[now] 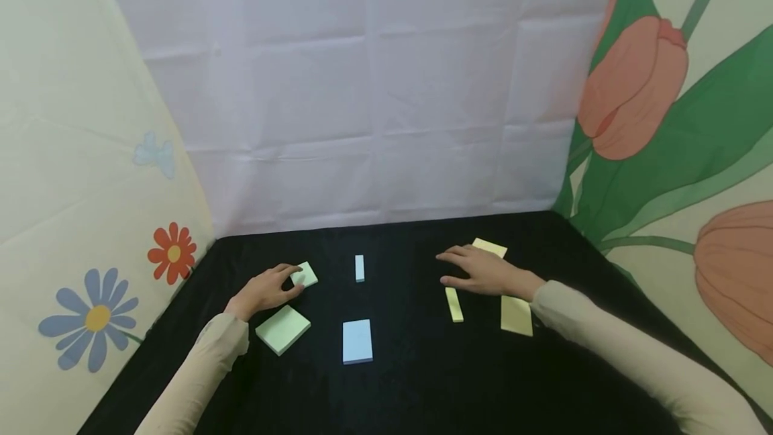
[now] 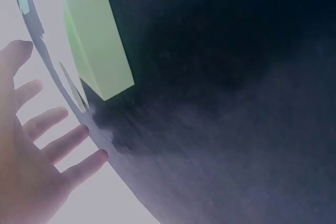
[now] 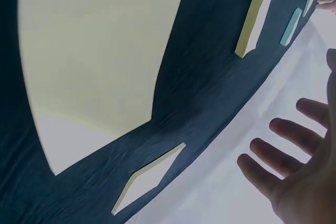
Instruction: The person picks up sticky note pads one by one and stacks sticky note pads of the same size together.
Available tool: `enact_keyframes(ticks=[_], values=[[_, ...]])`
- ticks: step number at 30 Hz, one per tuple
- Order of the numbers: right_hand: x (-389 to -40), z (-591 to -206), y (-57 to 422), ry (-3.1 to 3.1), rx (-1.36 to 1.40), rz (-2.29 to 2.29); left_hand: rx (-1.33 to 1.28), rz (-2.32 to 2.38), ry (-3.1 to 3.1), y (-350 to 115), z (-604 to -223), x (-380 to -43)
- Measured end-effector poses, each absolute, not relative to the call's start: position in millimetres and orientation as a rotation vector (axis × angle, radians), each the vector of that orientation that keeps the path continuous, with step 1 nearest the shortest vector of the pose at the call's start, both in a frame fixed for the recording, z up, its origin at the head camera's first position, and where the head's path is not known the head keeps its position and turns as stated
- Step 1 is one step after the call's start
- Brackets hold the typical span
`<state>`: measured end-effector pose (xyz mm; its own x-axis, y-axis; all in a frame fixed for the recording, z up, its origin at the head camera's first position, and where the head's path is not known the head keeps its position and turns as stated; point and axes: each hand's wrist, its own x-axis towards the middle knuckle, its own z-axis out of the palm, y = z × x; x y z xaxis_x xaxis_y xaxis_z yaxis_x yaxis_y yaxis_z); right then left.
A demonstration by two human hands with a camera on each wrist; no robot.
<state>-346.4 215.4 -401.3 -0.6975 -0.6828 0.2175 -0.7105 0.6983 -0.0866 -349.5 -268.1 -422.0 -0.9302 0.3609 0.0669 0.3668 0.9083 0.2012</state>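
Note:
My left hand (image 1: 266, 293) hovers with spread fingers by a small light green sticky-note pad (image 1: 308, 275), partly covering it in the head view. Nearer to me lies a larger green pad (image 1: 282, 331), whose thick edge shows in the left wrist view. Over on the right, my right hand (image 1: 485, 272) reaches out with loosely straight fingers above several yellow items: a narrow strip pad (image 1: 454, 306), a square pad (image 1: 516, 316) partly behind the wrist, and a farther pad (image 1: 492, 246) partly hidden by the hand. Both wrist views show the fingers apart, holding nothing.
Between the hands lie a blue rectangular pad (image 1: 357, 341) and a narrow light blue strip pad (image 1: 359, 268). Black cloth (image 1: 398, 395) covers the table. A white creased curtain (image 1: 374, 99) hangs behind it, with flower-patterned sheets (image 1: 640, 92) at both sides.

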Motion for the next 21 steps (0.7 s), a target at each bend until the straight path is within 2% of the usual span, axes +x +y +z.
enact_keyframes(ticks=[9, 21], values=[[-343, -399, 203, -2.814, 1.226, 0.367, -0.617, -0.342, -3.024, -269, -423, -349], [-333, -400, 187, -2.755, 1.340, 0.304, -0.653, -0.328, -3.023, -267, -428, -353]])
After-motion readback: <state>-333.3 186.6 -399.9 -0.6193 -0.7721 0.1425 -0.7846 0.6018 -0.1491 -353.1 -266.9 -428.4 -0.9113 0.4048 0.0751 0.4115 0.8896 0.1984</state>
